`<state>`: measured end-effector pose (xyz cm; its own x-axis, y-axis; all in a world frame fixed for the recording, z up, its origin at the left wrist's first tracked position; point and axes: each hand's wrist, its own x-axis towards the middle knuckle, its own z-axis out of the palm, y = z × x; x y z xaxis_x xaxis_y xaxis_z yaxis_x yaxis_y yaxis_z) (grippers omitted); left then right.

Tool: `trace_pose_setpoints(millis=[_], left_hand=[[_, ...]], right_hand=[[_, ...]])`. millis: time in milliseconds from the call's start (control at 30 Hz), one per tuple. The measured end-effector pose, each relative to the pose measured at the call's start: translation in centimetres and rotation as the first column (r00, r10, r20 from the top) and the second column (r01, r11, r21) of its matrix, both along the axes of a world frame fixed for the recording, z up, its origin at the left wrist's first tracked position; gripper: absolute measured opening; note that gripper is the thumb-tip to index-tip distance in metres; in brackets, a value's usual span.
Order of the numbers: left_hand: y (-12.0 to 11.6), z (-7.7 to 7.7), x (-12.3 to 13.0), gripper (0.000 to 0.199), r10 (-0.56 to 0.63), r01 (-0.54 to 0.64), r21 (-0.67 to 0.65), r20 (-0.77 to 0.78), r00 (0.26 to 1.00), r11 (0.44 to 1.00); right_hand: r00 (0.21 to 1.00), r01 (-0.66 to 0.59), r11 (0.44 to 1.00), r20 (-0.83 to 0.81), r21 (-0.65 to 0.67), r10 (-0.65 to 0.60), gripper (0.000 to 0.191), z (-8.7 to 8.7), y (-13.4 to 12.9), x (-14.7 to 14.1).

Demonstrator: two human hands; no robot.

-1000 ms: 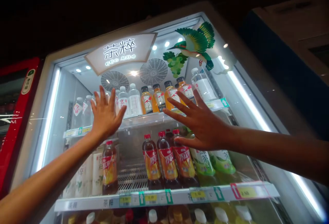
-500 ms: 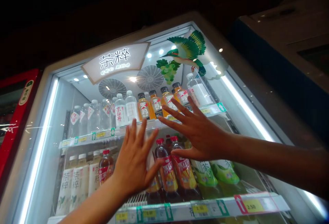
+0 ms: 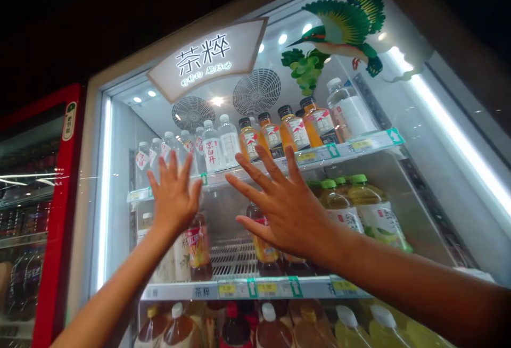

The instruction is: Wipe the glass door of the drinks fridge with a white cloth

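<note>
Both my hands are raised before a lit drinks fridge (image 3: 183,151) with several shelves of bottles. My left hand (image 3: 173,196) has its fingers spread and holds nothing; it covers part of the clear water bottles (image 3: 143,164) on the upper shelf. My right hand (image 3: 285,204), fingers spread wide and nothing in it, hides part of the red-labelled iced tea bottle (image 3: 266,252). Above its fingertips stand orange-coloured bottles with black caps (image 3: 294,127). Whether either hand touches the glass, I cannot tell.
A white sign with dark characters (image 3: 207,60) hangs at the fridge top, beside a green bird picture (image 3: 343,34). Green-capped bottles (image 3: 373,207) stand at the right, and capped bottles (image 3: 269,326) fill the lowest visible shelf. A red-framed fridge (image 3: 59,204) is on the left.
The view has shifted so the fridge looks larger and its lower shelf shows. My left hand has moved left and up, away from my right hand. Both hands stay spread.
</note>
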<state>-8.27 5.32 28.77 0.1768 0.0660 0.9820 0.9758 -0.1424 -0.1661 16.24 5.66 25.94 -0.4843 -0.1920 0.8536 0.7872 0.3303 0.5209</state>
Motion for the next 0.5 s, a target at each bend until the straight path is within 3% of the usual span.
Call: trace_pose_setpoints(millis=[67, 100, 200, 267, 300, 333, 433, 500], left_hand=[[0.2, -0.1, -1.5, 0.065, 0.001, -0.006, 0.026, 0.188, 0.982, 1.0], [0.2, -1.4, -1.9, 0.065, 0.001, -0.008, 0.036, 0.172, 0.985, 0.999], [-0.4, -8.4, -2.8, 0.072, 0.002, -0.001, 0.003, -0.171, 0.985, 1.0], [-1.1, -11.3, -4.2, 0.072, -0.042, 0.031, -0.036, -0.355, 0.934, 0.999], [-1.3, -11.4, -5.3, 0.072, -0.052, 0.029, -0.066, -0.384, 0.922, 0.997], [-1.4, -10.7, -6.5, 0.071, -0.03, 0.014, -0.054, -0.317, 0.948, 0.998], [-0.6, -8.0, -9.3, 0.07, -0.003, 0.002, 0.019, 0.04, 0.999, 1.0], [0.0, -9.4, -9.7, 0.074, -0.006, 0.005, 0.017, 0.084, 0.996, 1.0]], right_hand=[[0.999, -0.018, 1.0, -0.047, -0.003, 0.018, 0.074, 0.0, 0.1, -1.7], [0.997, -0.028, 1.0, -0.074, -0.007, 0.028, 0.073, -0.2, 0.3, -2.4], [0.989, -0.038, 0.999, -0.144, -0.018, 0.035, 0.074, -1.5, 0.9, -4.0], [0.982, -0.024, 0.999, -0.186, -0.033, 0.017, 0.075, -2.8, 1.0, -5.0], [0.978, -0.015, 0.999, -0.207, -0.045, 0.006, 0.075, -3.4, 1.0, -5.5], [0.973, -0.009, 0.998, -0.229, -0.059, -0.005, 0.074, -4.1, 0.9, -6.0], [0.952, 0.003, 0.995, -0.305, -0.103, -0.034, 0.074, -6.2, 0.5, -7.6], [0.937, 0.023, 0.992, -0.344, -0.128, -0.066, 0.074, -7.6, 0.3, -8.5]])
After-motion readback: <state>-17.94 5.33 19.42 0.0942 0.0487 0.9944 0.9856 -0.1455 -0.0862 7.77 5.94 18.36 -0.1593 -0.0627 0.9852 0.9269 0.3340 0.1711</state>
